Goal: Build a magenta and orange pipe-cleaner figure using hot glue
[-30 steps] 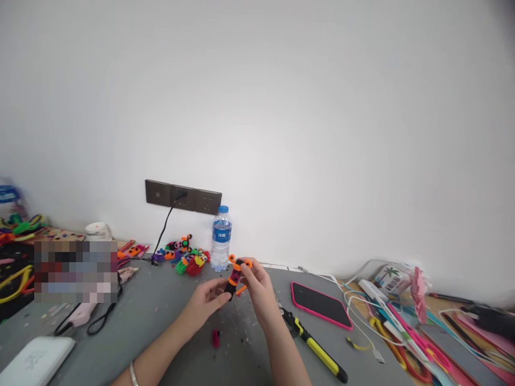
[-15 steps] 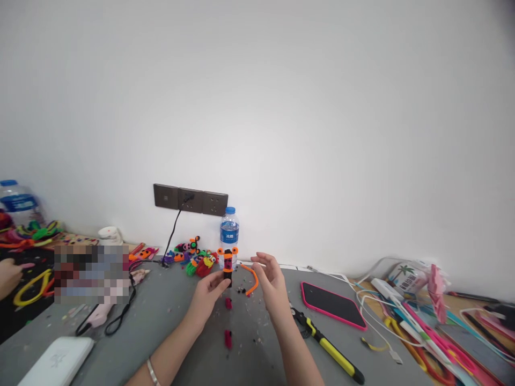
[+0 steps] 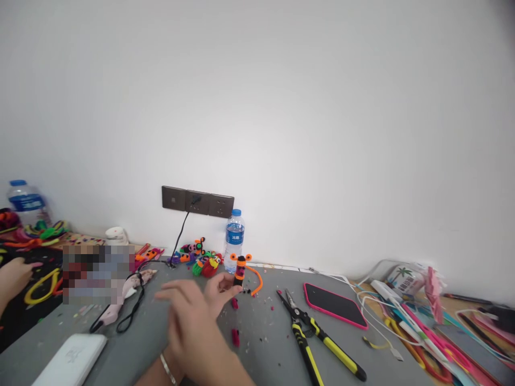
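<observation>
My left hand (image 3: 219, 292) holds a small orange and black fuzzy pipe-cleaner figure (image 3: 240, 269) upright, pinched near its black lower end. My right hand (image 3: 191, 313) crosses over my left forearm, holding nothing, with its fingers stretched out to the left. A loose, curved orange pipe cleaner (image 3: 258, 279) lies just right of the figure. Nearer to me on the grey tabletop are two short dark pink fuzzy pieces (image 3: 235, 336). Yellow and black pruning shears (image 3: 300, 321) lie to the right with their blades apart.
Behind the figure stands a water bottle (image 3: 235, 238), beside several colourful fuzzy figures (image 3: 207, 265). A pink-edged phone (image 3: 335, 305) and white cables lie right. At left are a white box-like device (image 3: 70, 359), a pink tool with a black cord (image 3: 115, 305) and another person's hand (image 3: 16, 279).
My right hand has swung from right of the figure leftward across my left forearm. The shears now show fully. My left hand keeps hold of the figure; the view has shifted slightly.
</observation>
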The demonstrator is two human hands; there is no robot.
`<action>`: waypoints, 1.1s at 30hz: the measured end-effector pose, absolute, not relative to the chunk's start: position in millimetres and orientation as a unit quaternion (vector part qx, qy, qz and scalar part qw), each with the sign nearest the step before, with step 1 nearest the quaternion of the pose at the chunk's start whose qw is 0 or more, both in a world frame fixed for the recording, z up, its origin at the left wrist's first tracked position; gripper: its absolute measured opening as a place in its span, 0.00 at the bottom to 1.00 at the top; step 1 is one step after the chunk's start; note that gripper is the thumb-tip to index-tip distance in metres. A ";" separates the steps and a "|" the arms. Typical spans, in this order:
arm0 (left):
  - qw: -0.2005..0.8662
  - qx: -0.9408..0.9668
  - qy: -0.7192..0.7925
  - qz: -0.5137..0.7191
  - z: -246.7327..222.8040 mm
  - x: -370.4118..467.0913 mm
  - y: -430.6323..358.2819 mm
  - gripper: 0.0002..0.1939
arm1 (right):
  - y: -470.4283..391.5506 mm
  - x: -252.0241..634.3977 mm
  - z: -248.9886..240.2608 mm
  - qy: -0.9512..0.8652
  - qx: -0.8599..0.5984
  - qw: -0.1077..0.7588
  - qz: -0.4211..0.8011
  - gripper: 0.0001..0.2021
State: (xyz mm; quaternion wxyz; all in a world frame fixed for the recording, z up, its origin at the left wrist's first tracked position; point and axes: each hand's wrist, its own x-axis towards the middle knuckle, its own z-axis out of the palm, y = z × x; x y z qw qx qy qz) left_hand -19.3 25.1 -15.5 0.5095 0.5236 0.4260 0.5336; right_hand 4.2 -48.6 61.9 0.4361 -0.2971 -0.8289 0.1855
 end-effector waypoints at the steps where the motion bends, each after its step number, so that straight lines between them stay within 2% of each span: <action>1: 0.532 0.529 0.414 0.516 -15.0 -19.1 22.7 0.13 | -49.7 -11.2 61.5 -0.859 -0.261 0.404 0.177 0.24; 4: 0.563 0.568 0.387 0.459 -11.6 -17.8 15.6 0.14 | -47.3 -51.6 59.8 -0.911 -0.207 0.339 0.112 0.22; 9: 0.584 0.571 0.363 0.449 -6.0 -16.7 12.4 0.13 | -31.9 -98.9 59.2 -0.960 -0.199 0.196 0.026 0.17; 14: 0.617 0.522 0.357 0.468 -2.4 -17.6 15.1 0.16 | -20.1 -125.8 60.7 -0.957 -0.282 0.053 0.054 0.13; 17: 0.622 0.504 0.360 0.479 -1.7 -17.7 16.4 0.18 | -20.8 -133.3 57.3 -0.946 -0.310 -0.008 0.089 0.14; 24: 0.608 0.499 0.346 0.511 -7.4 -16.9 20.7 0.17 | -27.8 -134.1 49.9 -0.908 -0.387 0.000 0.161 0.15; 28: 0.604 0.499 0.349 0.515 -8.6 -17.5 22.4 0.17 | -16.9 -136.2 48.9 -0.913 -0.387 0.035 0.121 0.10; 33: 0.576 0.498 0.379 0.526 -5.1 -21.0 24.9 0.18 | -2.8 -147.1 30.9 -0.903 -0.420 0.031 0.088 0.12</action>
